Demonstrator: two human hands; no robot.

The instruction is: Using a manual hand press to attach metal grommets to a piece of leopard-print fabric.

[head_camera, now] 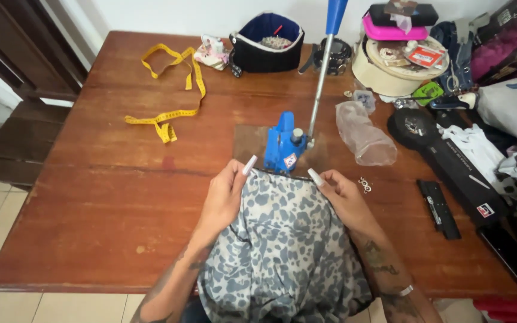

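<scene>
1. The spotted fabric (285,239), grey-blue with dark blotches, lies over the near edge of the worktop (109,197) and hangs down toward the person. Its far edge is stretched flat right at the foot of the blue hand press (282,145).
2. The left hand (225,197) pinches the left end of that edge between thumb and fingers; the right hand (339,194) pinches the right end the same way. Both are closed on the cloth, with the press just beyond and between them.
3. The step in hand looks like lining the fabric edge up under the press. The next move would call for sliding the chosen spot squarely into the press, keeping the edge taut, and freeing one hand for the long lever (321,78).
4. Further out: small metal rings (364,185) just right of the right hand, a clear plastic bag (363,134) beyond them, and a yellow tape measure (172,90) well off to the left.
</scene>
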